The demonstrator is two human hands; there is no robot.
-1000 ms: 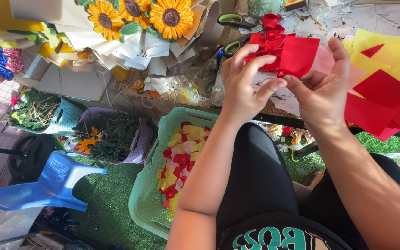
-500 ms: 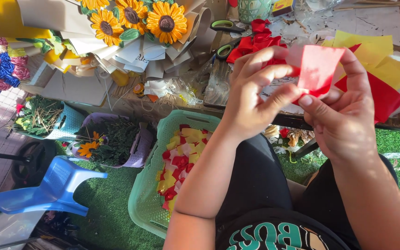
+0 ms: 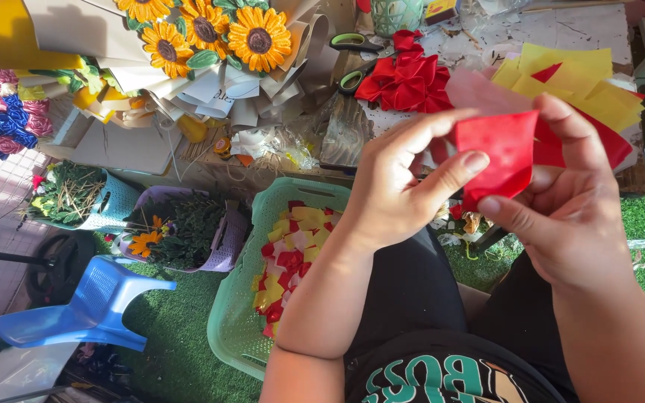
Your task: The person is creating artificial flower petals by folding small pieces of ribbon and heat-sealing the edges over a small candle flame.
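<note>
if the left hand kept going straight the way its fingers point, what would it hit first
The left hand points up and right, already touching the red paper square. Beyond it, probably the stack of yellow and red sheets on the table, though depth is unclear.

Red square [image 3: 503, 153] now folded smaller between both hands.

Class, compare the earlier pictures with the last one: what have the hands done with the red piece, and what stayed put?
Both hands, left hand and right hand, keep hold of the red square piece, folding it flatter and drawing it nearer the body. The green basket, sunflower bouquet and blue stool stayed put.
</note>
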